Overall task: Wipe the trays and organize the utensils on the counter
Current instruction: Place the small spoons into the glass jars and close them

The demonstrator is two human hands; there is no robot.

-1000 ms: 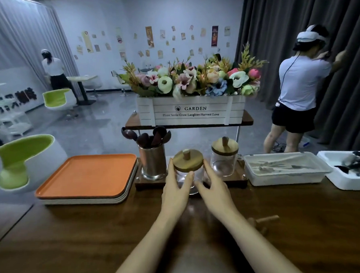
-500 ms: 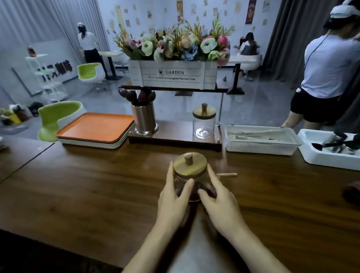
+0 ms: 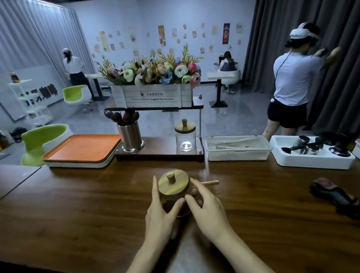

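Observation:
A small glass jar with a round wooden lid (image 3: 173, 184) stands on the dark wooden counter (image 3: 74, 215) in front of me. My left hand (image 3: 160, 215) grips its left side and my right hand (image 3: 207, 208) grips its right side, thumbs nearly meeting at the front. A stack of trays with an orange one on top (image 3: 81, 147) lies at the back left. Beside it, a steel holder (image 3: 131, 138) full of dark spoons and a second lidded jar (image 3: 185, 137) stand on a low wooden rack (image 3: 159, 155).
A clear tub of cutlery (image 3: 238, 149) and a white bin of dark utensils (image 3: 311, 153) line the back right. A dark cloth (image 3: 336, 195) lies at the right, a short wooden stick (image 3: 210, 182) behind the jar. A flower box (image 3: 152, 96) tops the rack. A person (image 3: 293, 82) stands beyond.
Both hands drew the jar off the wooden rack toward me, onto the middle of the counter. Over the last half second it has hardly moved.

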